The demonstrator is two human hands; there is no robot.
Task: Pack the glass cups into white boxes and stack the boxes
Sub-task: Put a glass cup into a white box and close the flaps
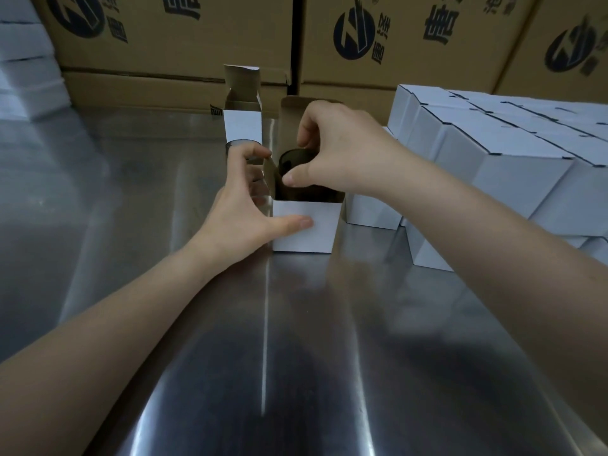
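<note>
An open white box (304, 230) stands on the steel table (296, 340) in the middle of the view, its brown flaps up. A dark glass cup (294, 161) sits partly inside the box mouth. My right hand (332, 149) grips the cup's rim from above with thumb and fingers. My left hand (250, 205) holds the box, thumb across its white front and fingers curled round its left side and side flap. A second open white box (242, 125) stands just behind, with another dark cup (235, 144) at its foot, mostly hidden by my left fingers.
Several closed white boxes (513, 153) are stacked in rows at the right. Large brown cartons (394, 44) with dark logos form a wall along the back. Flat white stacks (23, 60) lie at the far left.
</note>
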